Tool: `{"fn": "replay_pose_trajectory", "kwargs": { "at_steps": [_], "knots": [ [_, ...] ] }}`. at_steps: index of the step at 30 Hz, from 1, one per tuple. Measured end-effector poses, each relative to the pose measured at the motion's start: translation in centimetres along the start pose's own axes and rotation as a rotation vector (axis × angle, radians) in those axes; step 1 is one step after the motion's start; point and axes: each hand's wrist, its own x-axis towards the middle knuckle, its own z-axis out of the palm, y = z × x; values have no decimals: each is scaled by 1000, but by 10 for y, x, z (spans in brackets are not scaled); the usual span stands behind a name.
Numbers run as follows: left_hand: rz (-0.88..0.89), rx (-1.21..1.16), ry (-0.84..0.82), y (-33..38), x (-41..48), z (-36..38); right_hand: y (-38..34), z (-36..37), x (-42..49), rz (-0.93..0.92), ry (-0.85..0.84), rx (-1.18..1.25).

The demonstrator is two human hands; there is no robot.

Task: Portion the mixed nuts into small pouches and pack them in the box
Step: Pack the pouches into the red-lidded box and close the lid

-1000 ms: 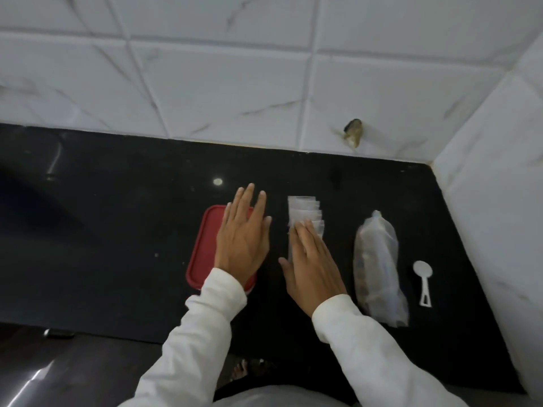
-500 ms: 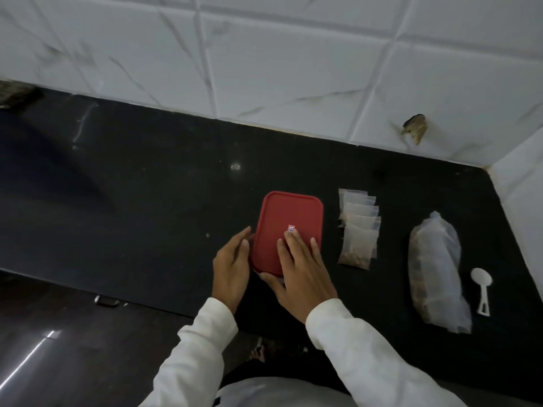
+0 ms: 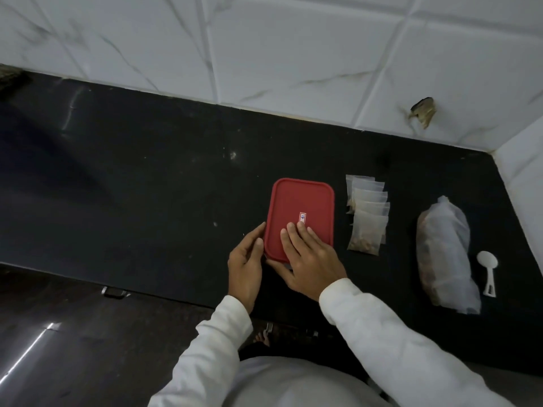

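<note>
A box with a red lid (image 3: 302,201) sits shut on the black counter (image 3: 147,186). My right hand (image 3: 308,259) lies flat on the near part of the lid, fingers straight, thumb along the near edge. My left hand (image 3: 245,264) touches the box's left near corner with fingertips against its side. To the right of the box lies an overlapping row of several small clear pouches (image 3: 367,215) with nuts in them. Further right lies a big clear bag of mixed nuts (image 3: 446,257), and beside it a white spoon (image 3: 487,270).
A white tiled wall (image 3: 264,54) runs behind the counter and meets a side wall (image 3: 526,171) at the right. The counter's front edge runs below my hands, with dark cupboard fronts and a handle (image 3: 113,292) beneath.
My right hand left the pouches and came onto the red lid. My left hand slid off the lid's top to its left near corner. The view swung left.
</note>
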Motion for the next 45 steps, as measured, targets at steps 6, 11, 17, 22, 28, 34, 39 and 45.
{"fn": "replay_pose_trajectory", "kwargs": {
  "at_steps": [6, 11, 17, 22, 28, 34, 39, 45],
  "knots": [
    [10, -18, 5, -5, 2, 0, 12, 9, 9, -203, 208, -124],
    [-27, -107, -30, -4, 2, -2, 9, 12, 7, -148, 211, -69],
    [-12, -85, -29, -8, 1, -1, 6, 19, 6, -212, 263, -209],
    [7, -40, 16, -15, -2, 2, 7, 18, 14, -284, 301, -307],
    [74, 84, 34, -18, -7, 5, 9, 15, 16, -279, 304, -251],
    [94, 465, 38, -15, -6, 19, 18, -1, 15, -283, 299, -144],
    [91, 573, 21, -10, -6, 18, 27, -40, 28, -167, 368, 1],
    [131, 569, 11, -4, -9, 18, 62, -93, 72, 5, 426, 95]
  ]
}}
